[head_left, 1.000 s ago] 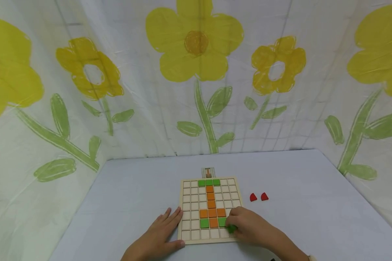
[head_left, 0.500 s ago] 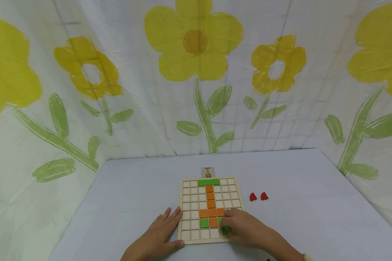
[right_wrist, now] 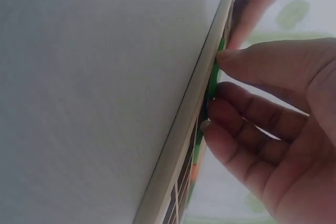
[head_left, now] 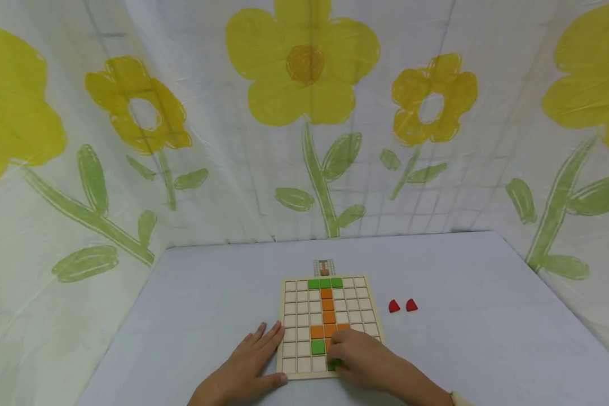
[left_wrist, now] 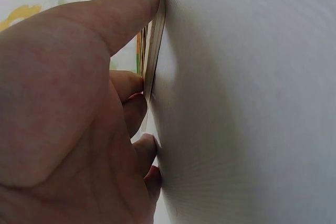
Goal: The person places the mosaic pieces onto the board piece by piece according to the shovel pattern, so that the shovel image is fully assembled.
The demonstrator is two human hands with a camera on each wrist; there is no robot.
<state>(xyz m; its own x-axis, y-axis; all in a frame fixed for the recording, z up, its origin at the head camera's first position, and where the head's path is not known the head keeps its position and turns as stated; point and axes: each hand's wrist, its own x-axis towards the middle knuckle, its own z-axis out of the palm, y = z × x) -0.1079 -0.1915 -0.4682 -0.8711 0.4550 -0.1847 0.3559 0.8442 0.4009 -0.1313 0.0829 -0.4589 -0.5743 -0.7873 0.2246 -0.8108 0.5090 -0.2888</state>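
A wooden grid board [head_left: 304,376] lies flat on the white table. My right hand [head_left: 367,358] pinches a green square tile [head_left: 333,365] over the front row, near the middle; whether it sits in its cell is hidden by my fingers. In the right wrist view, the thumb [right_wrist: 247,62] touches the green tile [right_wrist: 213,80] at the board's edge. With fingers stretched out, my left hand [head_left: 243,366] rests against the board's left side, thumb at the front left corner. Set in the board are an orange tile column [head_left: 328,317], green tiles [head_left: 325,283] at its top and a green tile [head_left: 317,347] lower left.
A small pattern card [head_left: 324,267] lies just behind the board. To its right on the table are two red quarter-round pieces [head_left: 394,306]. A curtain with yellow flowers [head_left: 304,65] hangs behind the table.
My right hand has slid left along the board's front with the green tile, from the right side to near the middle. The left hand stays in place.
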